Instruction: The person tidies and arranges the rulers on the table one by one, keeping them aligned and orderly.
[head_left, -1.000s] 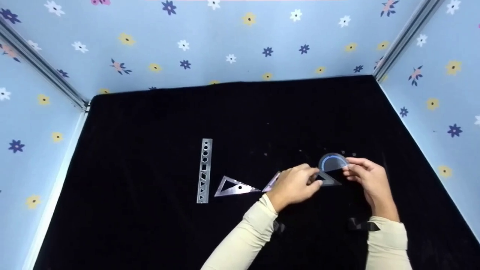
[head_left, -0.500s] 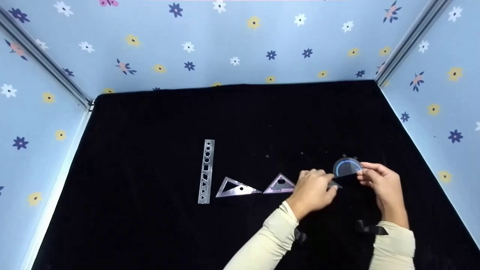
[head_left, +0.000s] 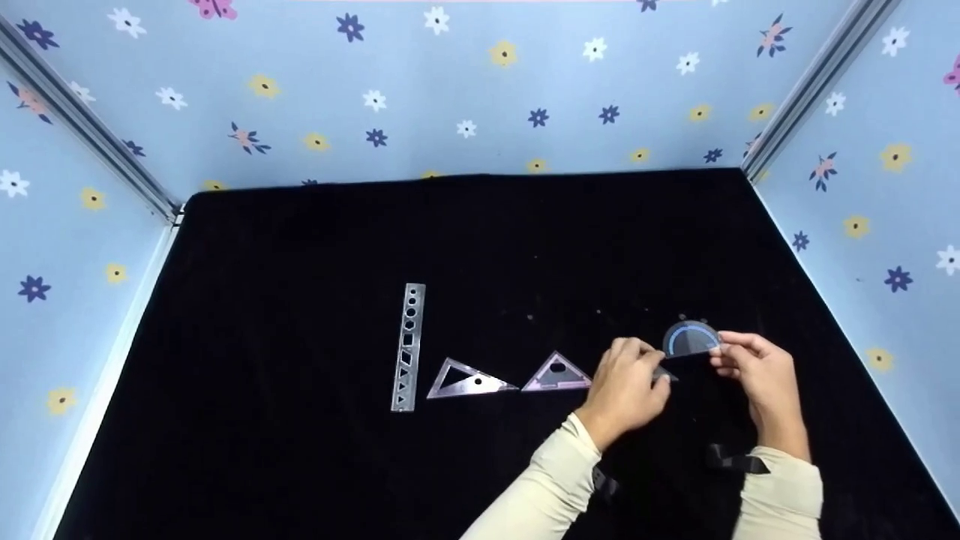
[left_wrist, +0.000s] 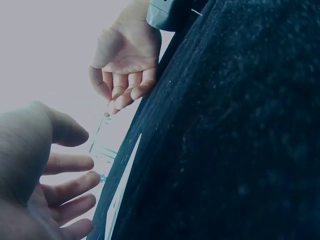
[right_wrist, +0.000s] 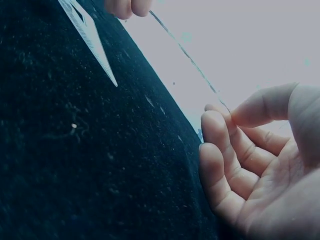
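My right hand [head_left: 765, 382] pinches a clear protractor [head_left: 690, 340] with a blue arc by its right corner, thumb against fingers. In the right wrist view, the protractor [right_wrist: 192, 62] appears edge-on as a thin line. My left hand [head_left: 626, 386] hovers by the protractor's left corner; its fingers [left_wrist: 75, 187] are loosely extended, with the thumb apart from them. Below that hand lies a set square [head_left: 664, 375], mostly hidden by it. To the left, a pinkish set square [head_left: 557, 381] and a longer set square [head_left: 472, 381] lie nearly tip to tip.
A clear stencil ruler [head_left: 409, 346] with cut-out shapes lies upright in the head view, left of the set squares. Black cloth [head_left: 300, 300] covers the table. Blue flowered panels [head_left: 480, 90] enclose its back and sides. A black strap [head_left: 735, 459] hangs at the right wrist.
Both hands and the protractor have shifted rightward from a second ago, mostly in the first half second. The left hand has uncovered the pinkish set square and covers more of the rightmost one.
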